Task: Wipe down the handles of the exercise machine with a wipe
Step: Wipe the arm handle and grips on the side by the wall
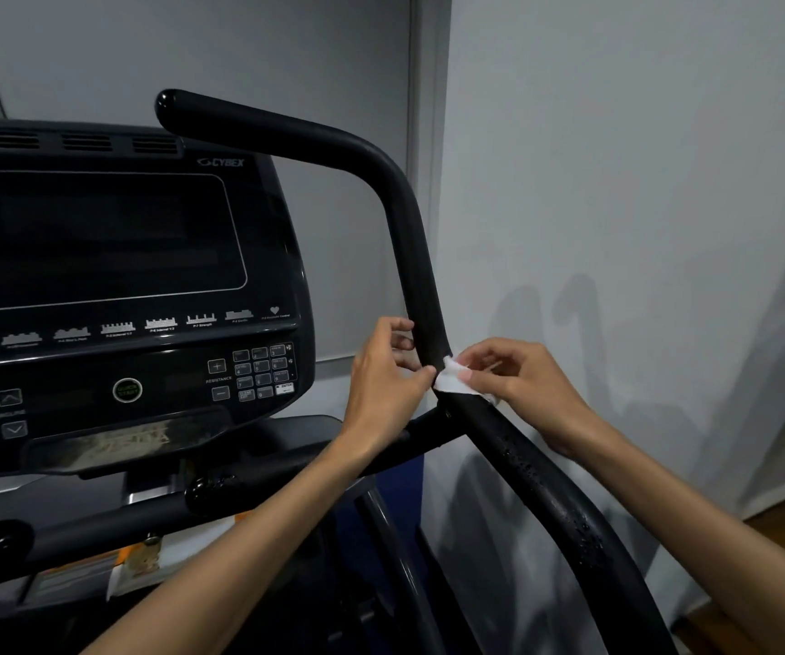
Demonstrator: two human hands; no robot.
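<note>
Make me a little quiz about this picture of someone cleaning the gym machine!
1. True or false: the white wipe is pressed against the black handle.
2. Which hand pinches the wipe? A) left hand B) right hand C) neither
3. Fill in: tiny wet ____ show on the handle below the wipe.

Key: 1 true; 2 B; 3 drops. The left hand's fingers curl round the handle, thumb tip by the wipe.

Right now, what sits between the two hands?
In the head view, the black handle passes between the left hand and right hand, with the white wipe pressed against it on the right hand's side.
</note>
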